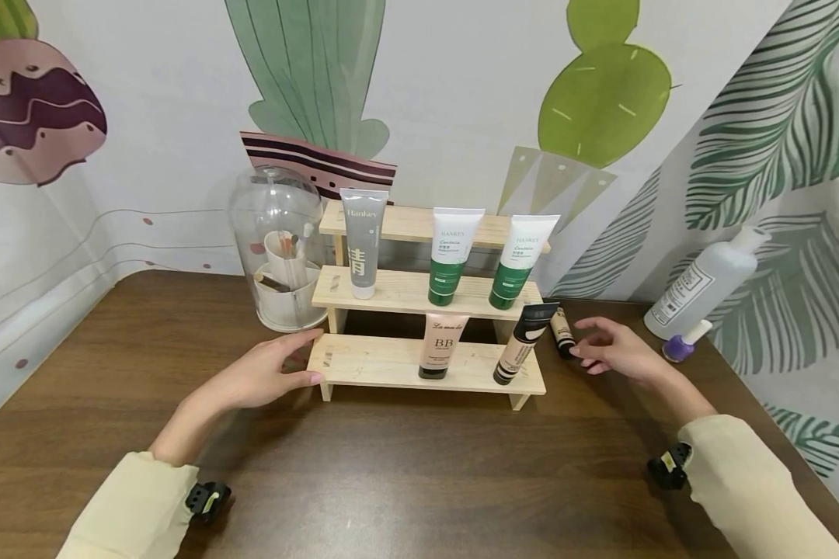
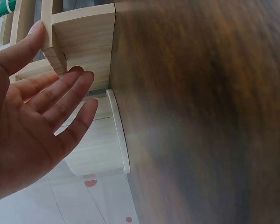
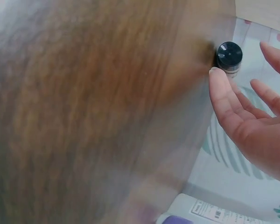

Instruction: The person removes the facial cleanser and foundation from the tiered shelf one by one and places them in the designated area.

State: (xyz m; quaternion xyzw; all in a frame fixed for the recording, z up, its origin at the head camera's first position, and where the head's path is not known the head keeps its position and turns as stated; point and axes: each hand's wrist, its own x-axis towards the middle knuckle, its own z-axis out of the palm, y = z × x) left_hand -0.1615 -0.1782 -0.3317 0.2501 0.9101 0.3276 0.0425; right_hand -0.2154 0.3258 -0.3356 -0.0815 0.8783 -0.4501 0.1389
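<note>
A three-step wooden display rack (image 1: 384, 373) stands on the table. My left hand (image 1: 269, 371) is at its lowest step's left end, thumb at the front corner and loosely extended fingers toward the back one; in the left wrist view the thumb tip touches the board. My right hand (image 1: 618, 353) has its thumb and fingers apart, a fingertip right at the black cap (image 3: 229, 53) of a small beige concealer tube (image 1: 562, 330) lying right of the rack. On the lowest step are a pink BB cream tube (image 1: 443, 345) and a tilted beige tube with a black top (image 1: 520, 349).
A grey tube (image 1: 363, 248) and two white-green tubes (image 1: 454, 256) stand on the middle step. Left of the rack is a clear dome (image 1: 273, 233) over a brush holder. A large clear bottle (image 1: 702, 283) and a purple nail polish bottle (image 1: 680, 348) stand at the right edge.
</note>
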